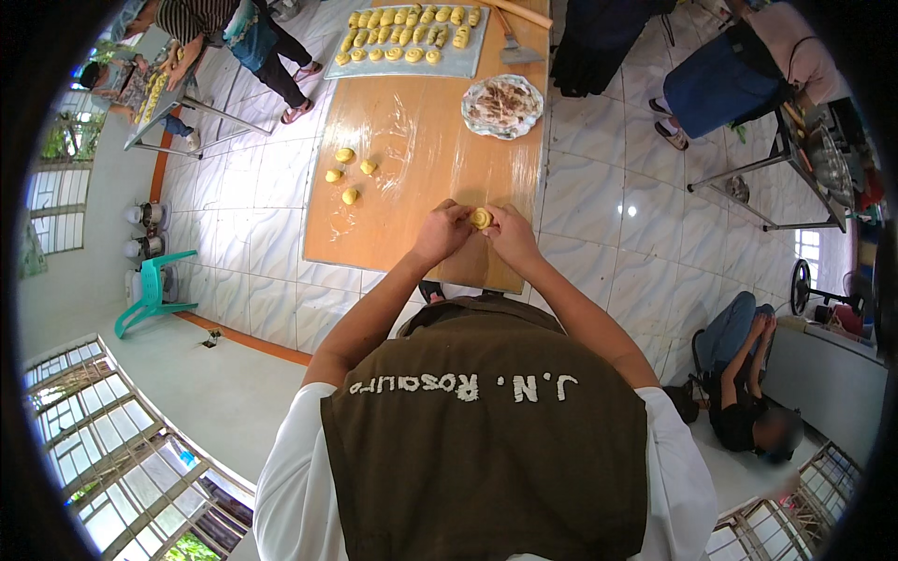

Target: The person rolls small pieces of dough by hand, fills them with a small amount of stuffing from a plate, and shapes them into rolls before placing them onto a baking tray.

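A small coiled piece of yellow dough (480,219) is held just above the near end of the wooden table (414,231). My left hand (445,230) pinches its left side with fingertips, and my right hand (511,235) grips its right side. Several yellow dough balls (349,196) lie on the plastic-wrapped tabletop to the left. Farther off at the right edge stands a round, foil-like dish (502,106) with a brown, crumbly filling or residue. Rows of shaped dough pieces (394,53) rest on a metal tray (463,64) at the far end.
A dough scraper (518,52) and a wooden rolling pin (523,12) lie near the tray. People stand around other tables (807,168) at both sides. A person sits at the right (744,372). A green plastic chair (151,294) is by the left wall.
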Demonstrator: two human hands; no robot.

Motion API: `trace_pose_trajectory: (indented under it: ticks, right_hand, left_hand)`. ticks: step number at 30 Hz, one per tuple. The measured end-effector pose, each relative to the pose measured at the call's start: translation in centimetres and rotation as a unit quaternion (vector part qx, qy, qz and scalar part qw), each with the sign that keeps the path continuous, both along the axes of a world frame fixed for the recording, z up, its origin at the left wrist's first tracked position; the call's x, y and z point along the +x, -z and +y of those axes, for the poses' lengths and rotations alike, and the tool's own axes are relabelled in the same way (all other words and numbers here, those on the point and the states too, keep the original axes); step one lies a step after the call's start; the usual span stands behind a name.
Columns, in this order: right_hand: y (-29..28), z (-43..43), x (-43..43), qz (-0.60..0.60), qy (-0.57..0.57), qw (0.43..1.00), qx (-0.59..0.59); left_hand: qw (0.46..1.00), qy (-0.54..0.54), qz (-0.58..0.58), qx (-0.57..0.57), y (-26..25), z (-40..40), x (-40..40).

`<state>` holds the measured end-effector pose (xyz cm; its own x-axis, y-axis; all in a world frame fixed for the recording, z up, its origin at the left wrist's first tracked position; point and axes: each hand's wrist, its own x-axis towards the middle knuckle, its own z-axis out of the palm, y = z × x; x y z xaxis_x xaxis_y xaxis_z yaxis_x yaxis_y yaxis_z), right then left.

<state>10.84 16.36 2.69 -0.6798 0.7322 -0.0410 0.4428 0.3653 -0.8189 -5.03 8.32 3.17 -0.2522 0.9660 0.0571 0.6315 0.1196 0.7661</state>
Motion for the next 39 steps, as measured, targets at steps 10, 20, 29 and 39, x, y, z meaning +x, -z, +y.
trace_pose_trajectory:
  ticks: [10, 20, 29, 39]
  right_hand:
    - [-0.3, 0.5, 0.1, -0.045, -0.025, 0.999, -0.004]
    - [-1.0, 0.8, 0.1, -0.034, -0.044, 0.998, 0.043]
    - [-0.4, 1.8, -1.1, 0.003, -0.075, 0.997, 0.004]
    - [1.2, 3.1, -3.3, 0.05, 0.031, 0.966, -0.253]
  left_hand:
    - [0.997, 0.036, 0.058, 0.026, -0.6, 0.0, 0.1]
    - [0.986, 0.078, 0.145, 0.002, -0.8, -0.1, -0.5]
    - [0.982, 0.096, 0.15, 0.059, -1.7, 0.4, -1.2]
    - [0.998, 0.041, -0.033, 0.022, 0.1, 0.8, -1.8]
